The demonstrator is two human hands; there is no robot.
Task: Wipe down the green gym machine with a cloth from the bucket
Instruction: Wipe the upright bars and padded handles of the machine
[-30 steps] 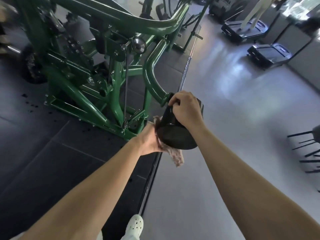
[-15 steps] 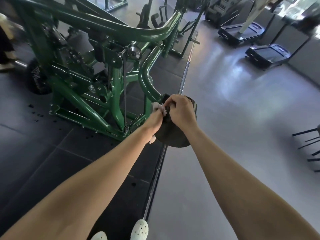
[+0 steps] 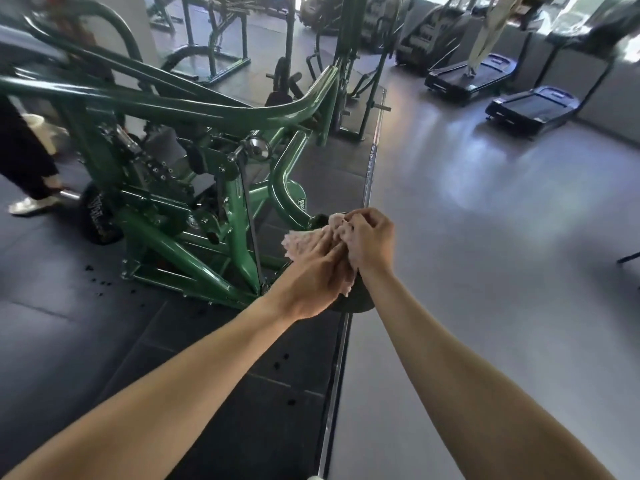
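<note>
**Pink cloth out of the bucket, machine not yet wiped**

Pink and crumpled, the cloth [image 3: 304, 242] was held between both hands in front of the person, directly above the dark bucket [image 3: 358, 302]. Only the lower edge of the bucket showed under the hands, and what supported it could not be seen. The green gym machine [image 3: 207, 110] stood just beyond and to the left, with its curved lower tube near the hands, but the cloth did not touch any part of the frame.

By my judgement the task was at an early stage. The cloth had been taken from the bucket and was probably being squeezed or gathered. The wiping itself seemed not to have begun, so the tubes, the top bar and the base of the machine were all left to do.

Both arms were stretched forward and came together at the cloth. The right hand [image 3: 370, 240] was on the far side with its fingers curled tightly round a bunch of the cloth. The left hand [image 3: 310, 284] came from below with the back of the hand facing up. Its fingers [image 3: 334, 259] lay against the cloth and pointed toward the right hand. If they closed round the cloth or only pressed it, I could not tell, because the thumb was hidden.
</note>
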